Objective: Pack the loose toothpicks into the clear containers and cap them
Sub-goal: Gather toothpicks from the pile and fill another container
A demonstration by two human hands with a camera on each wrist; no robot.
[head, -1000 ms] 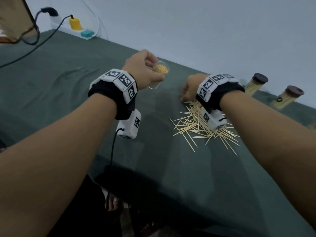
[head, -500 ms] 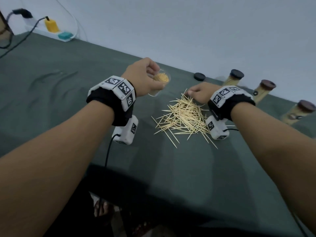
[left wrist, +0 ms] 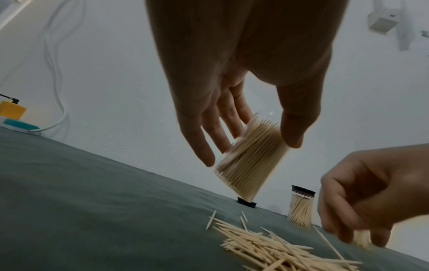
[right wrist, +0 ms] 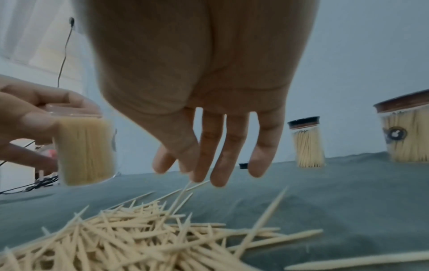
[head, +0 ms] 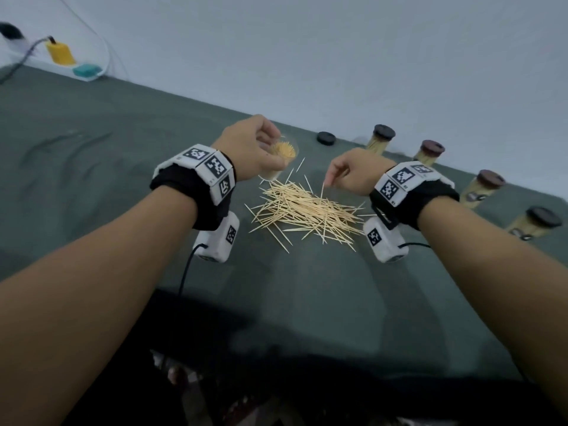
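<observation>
— Hands first: why is the left hand point(head: 252, 150) raised?
— It grips the open jar point(left wrist: 252, 159), nearly full, off the cloth point(head: 107, 167) beside the pile point(head: 307, 210), so each load travels little.
— And the right hand point(head: 356, 172)?
— Palm down over the pile's far edge, thumb and forefinger pinching a toothpick point(head: 322, 190), other fingers loose.
— The cap point(head: 325, 138)?
— Far side, left of four capped jars point(head: 379, 139).
</observation>
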